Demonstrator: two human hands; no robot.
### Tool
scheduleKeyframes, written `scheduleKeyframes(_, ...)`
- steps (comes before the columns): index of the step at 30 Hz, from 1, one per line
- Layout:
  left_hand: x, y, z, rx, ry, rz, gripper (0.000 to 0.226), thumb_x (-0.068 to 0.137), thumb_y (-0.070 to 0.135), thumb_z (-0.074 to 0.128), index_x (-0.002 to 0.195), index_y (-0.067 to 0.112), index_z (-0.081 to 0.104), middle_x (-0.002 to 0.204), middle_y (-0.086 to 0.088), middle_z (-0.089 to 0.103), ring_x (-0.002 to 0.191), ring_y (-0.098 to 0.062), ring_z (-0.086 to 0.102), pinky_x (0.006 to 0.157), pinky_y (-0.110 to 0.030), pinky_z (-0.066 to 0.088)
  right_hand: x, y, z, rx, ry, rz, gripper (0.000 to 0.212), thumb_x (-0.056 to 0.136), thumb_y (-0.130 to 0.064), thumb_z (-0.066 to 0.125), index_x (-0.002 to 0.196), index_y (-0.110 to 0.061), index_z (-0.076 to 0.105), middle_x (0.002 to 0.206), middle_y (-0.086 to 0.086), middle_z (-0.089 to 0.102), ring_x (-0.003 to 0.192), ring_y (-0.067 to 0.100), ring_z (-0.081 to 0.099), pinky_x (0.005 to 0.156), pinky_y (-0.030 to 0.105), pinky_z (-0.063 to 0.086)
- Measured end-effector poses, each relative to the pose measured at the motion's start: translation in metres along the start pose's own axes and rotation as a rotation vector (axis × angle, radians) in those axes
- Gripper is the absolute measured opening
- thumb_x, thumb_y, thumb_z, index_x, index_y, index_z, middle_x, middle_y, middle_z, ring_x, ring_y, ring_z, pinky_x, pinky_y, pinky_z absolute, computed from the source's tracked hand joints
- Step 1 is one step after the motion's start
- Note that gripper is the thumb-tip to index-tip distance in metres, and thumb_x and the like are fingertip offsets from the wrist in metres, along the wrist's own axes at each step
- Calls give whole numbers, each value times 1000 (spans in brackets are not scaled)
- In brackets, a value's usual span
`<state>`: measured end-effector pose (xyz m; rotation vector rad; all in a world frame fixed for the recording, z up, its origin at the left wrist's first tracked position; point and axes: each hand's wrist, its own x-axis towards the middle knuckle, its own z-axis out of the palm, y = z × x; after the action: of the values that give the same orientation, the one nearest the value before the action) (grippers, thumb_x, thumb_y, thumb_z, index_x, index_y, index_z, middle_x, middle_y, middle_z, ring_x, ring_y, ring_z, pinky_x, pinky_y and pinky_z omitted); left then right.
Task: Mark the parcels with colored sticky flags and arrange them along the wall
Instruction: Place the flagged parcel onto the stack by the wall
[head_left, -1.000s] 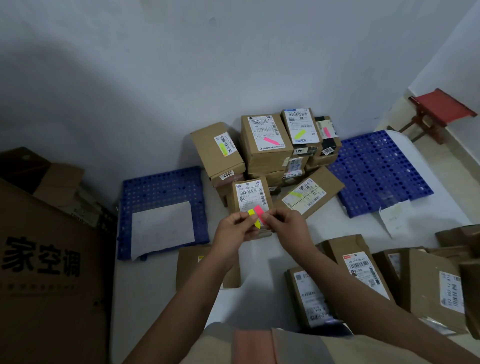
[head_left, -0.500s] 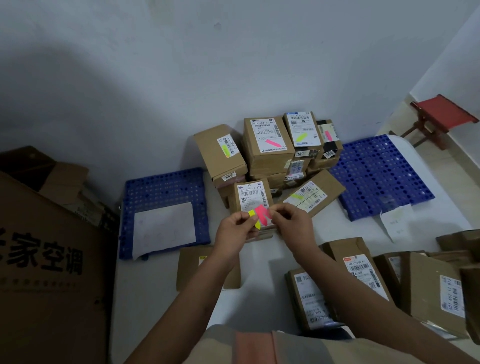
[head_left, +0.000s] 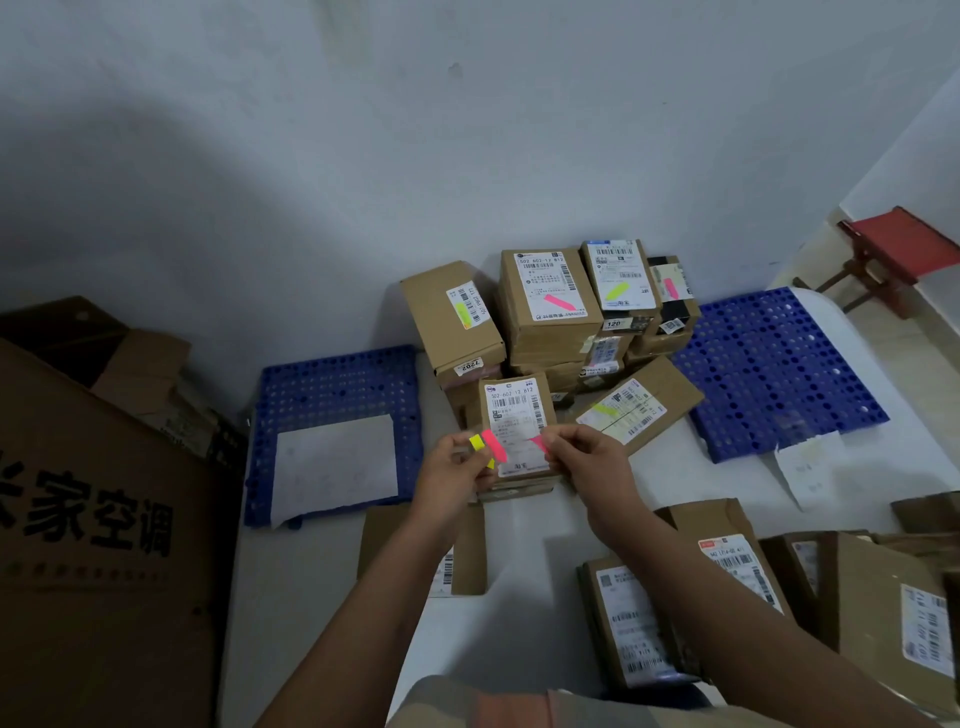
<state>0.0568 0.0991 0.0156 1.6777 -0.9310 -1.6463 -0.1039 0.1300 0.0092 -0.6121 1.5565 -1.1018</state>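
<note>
I see the left hand (head_left: 457, 470) pinching a pad of sticky flags (head_left: 488, 447), pink and yellow; right hand (head_left: 582, 457) pinches one pink flag (head_left: 537, 443), over a parcel (head_left: 514, 421) labelled "502-602-12 812" in front of the wall stack (head_left: 550, 306). Other label text is too small to read; the right-edge parcels (head_left: 883, 613) are cut off.

Two bare arms reach out from the bottom of the view — no sleeves, no watch, no rings on the left hand (head_left: 457, 470) or the right hand (head_left: 589, 460). Below them sits a soft grey-tan cloth garment with one wide pinkish-orange stripe (head_left: 511, 709) — its kind is unclear.
</note>
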Motion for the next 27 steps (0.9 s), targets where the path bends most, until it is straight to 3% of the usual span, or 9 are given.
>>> scheduleKeyframes(2,-2,0,4,44,-23,45,32,94,8,63,118,27,52,103,-10,69,85,-19,70,72,-23,58,-1,-4,6,22,-16,-33,12,91,-10,65,100,-5,70,94,13,72,84,21,68,77,32,61)
scheduleKeyframes(6,-4,5,9,51,-90,36,15,95,7,61,99,14,74,112,0,69,92,-14,68,76,-19,56,1,-8,10,24,-27,-103,12,92,-6,63,103,-4,68,92,14,70,73,10,64,65,19,55)
scheduleKeyframes(8,-3,8,12,-27,-102,-28,12,94,17,65,93,18,77,108,-2,73,98,-19,69,87,-28,57,3,-9,10,1,-36,-134,12,91,-6,64,102,-5,67,91,12,70,70,7,65,64,18,54)
scheduleKeyframes(11,-2,10,14,-2,-97,-26,21,93,37,65,103,22,75,102,-1,74,97,-17,69,91,-31,55,3,-11,10,-38,-68,-177,12,89,-8,67,100,-4,67,88,13,71,73,7,67,65,18,55)
scheduleKeyframes(14,-2,10,15,47,-75,30,22,91,32,68,106,19,75,104,4,73,98,-18,67,91,-32,56,2,-12,10,-82,-91,-207,14,88,-11,69,100,-3,67,86,15,71,75,9,69,66,19,55)
scheduleKeyframes(17,-3,10,17,63,-62,67,15,91,27,68,99,17,76,101,5,74,97,-17,67,86,-29,57,3,-10,9,-135,-89,-190,13,89,-14,69,99,-6,69,87,8,73,77,6,69,66,17,54)
scheduleKeyframes(21,-3,10,15,207,-40,165,16,92,27,66,89,14,75,104,10,72,100,-4,63,70,-13,50,4,-7,8,-183,-120,-153,7,90,-14,67,93,-12,73,90,-3,74,86,6,69,71,16,54)
scheduleKeyframes(24,-2,9,13,270,-39,222,19,92,28,67,83,12,74,108,13,71,107,0,59,66,-9,48,4,-8,7,-168,-101,-111,8,92,-12,65,94,-12,72,92,-3,73,87,7,69,69,16,54)
scheduleKeyframes(27,-1,8,11,268,-45,231,19,93,27,66,84,11,73,99,20,68,99,4,59,63,-7,48,3,-9,6,-118,-83,-59,9,94,-11,61,98,-11,69,93,-1,71,81,7,68,65,16,53)
